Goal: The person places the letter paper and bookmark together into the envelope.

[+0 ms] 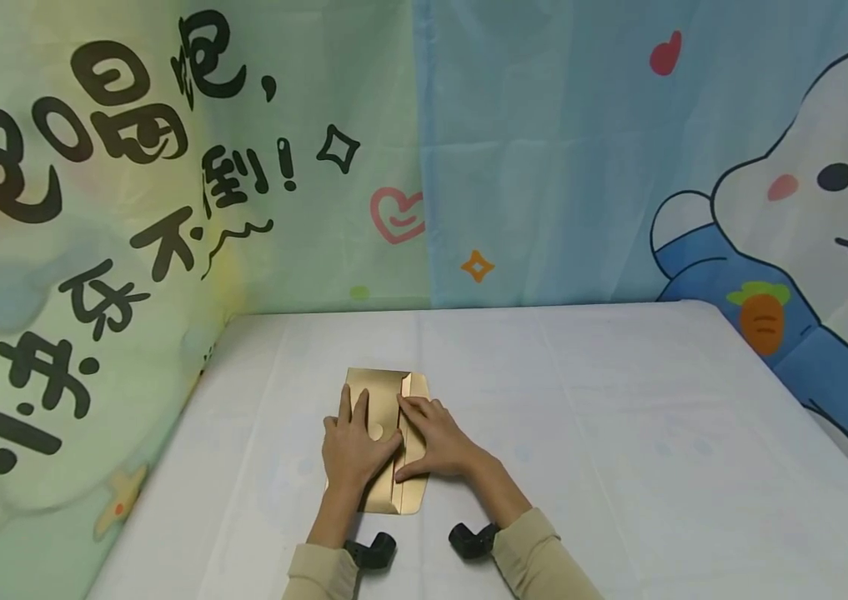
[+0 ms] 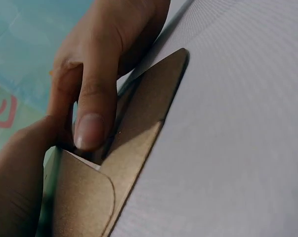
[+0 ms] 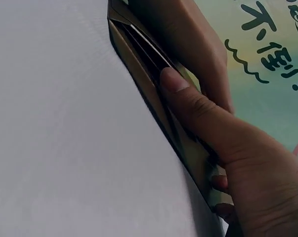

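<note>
A flat gold cardboard piece (image 1: 380, 383) lies lengthwise on the table, creased along its right side. A round tab or dot (image 1: 376, 431) shows near its middle. My left hand (image 1: 356, 450) rests on its left part with the fingers spread, the thumb reaching toward the crease. On the creased right side, my right hand (image 1: 442, 437) presses with fingertips and thumb set well apart. A narrow rounded flap (image 1: 414, 496) runs along that side, partly under the right hand. In the left wrist view, the right thumb points down beside the gold flap (image 2: 139, 133). A narrow gap shows along the cardboard's edge (image 3: 139, 84) in the right wrist view.
A white cloth (image 1: 619, 433) covers the table. Printed curtains (image 1: 544, 167) with cartoon figures and lettering hang behind and at the left. Each wrist carries a black camera mount, one at the left (image 1: 373, 552) and one at the right (image 1: 472, 542).
</note>
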Demonstrator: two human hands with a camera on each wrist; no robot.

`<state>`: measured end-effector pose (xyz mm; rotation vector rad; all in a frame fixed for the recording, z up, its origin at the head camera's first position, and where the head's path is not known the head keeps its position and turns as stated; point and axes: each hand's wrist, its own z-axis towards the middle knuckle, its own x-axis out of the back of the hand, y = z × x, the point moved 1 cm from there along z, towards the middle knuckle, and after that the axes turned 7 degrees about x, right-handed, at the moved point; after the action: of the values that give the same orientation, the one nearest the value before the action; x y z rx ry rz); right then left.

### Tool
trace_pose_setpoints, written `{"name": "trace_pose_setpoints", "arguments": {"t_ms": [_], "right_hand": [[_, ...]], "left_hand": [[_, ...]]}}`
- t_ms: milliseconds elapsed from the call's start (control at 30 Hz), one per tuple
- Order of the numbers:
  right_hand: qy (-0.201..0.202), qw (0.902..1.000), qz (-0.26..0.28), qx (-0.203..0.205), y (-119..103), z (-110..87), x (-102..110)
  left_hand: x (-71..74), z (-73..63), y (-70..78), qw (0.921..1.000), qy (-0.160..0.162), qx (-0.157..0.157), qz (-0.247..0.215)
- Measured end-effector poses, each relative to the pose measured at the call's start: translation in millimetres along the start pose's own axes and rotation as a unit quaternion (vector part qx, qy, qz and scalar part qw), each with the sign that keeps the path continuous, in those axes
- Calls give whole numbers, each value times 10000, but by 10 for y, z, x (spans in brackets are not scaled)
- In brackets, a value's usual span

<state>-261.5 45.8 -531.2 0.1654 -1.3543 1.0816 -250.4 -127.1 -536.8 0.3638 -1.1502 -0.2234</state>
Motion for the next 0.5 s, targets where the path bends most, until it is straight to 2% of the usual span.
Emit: {"name": "trace_pose_setpoints", "arguments": {"t_ms": [100, 200, 500], "right_hand": [[9, 9998, 156, -156, -7, -26, 22], [8, 9993, 273, -244, -16, -47, 34], [61, 9986, 322, -412, -37, -84, 37]], "left_hand": [[7, 2, -5, 9995, 241, -195, 60], [13, -8, 1, 9989, 390, -258, 97], [-19, -34, 16, 9987, 55, -120, 496]]}}
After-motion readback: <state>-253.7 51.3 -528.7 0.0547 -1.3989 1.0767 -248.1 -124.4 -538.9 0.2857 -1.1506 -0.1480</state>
